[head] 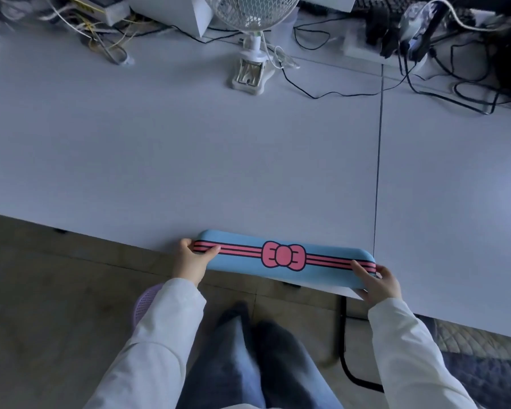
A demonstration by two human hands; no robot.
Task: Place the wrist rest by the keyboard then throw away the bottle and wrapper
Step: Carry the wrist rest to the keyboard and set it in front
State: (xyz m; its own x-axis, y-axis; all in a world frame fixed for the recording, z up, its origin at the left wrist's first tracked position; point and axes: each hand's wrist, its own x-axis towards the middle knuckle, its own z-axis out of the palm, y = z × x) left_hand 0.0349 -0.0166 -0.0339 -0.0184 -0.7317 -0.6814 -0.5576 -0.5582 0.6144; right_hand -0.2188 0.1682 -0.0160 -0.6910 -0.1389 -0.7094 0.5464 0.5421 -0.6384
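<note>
1. Lilac mesh plastic basket (145, 302) peeking out on the floor behind the left sleeve, likely the bin for later throwing away.
2. Gripping the left end of the long sky-blue padded wrist rest with pink stripes and a bow (283, 255): left hand (193, 259) curling over it, thumb on top, other fingers hidden behind the end.
3. Lying half over the near edge of the wide white desk (189, 149), that wrist rest, long side along the edge.
4. Clasping the right end likewise: right hand (378, 283), thumb lying along the stripes, other fingers wrapped around and under the end.
5. Sitting far off at the top right among black cables, a dark keyboard (379, 7), only partly in view; no bottle or wrapper showing.
6. Judging the step in hand: keeping both ends level, lifting rather than dragging, carrying it toward the keyboard, setting it down parallel to the front edge, then letting go with both hands together.
</note>
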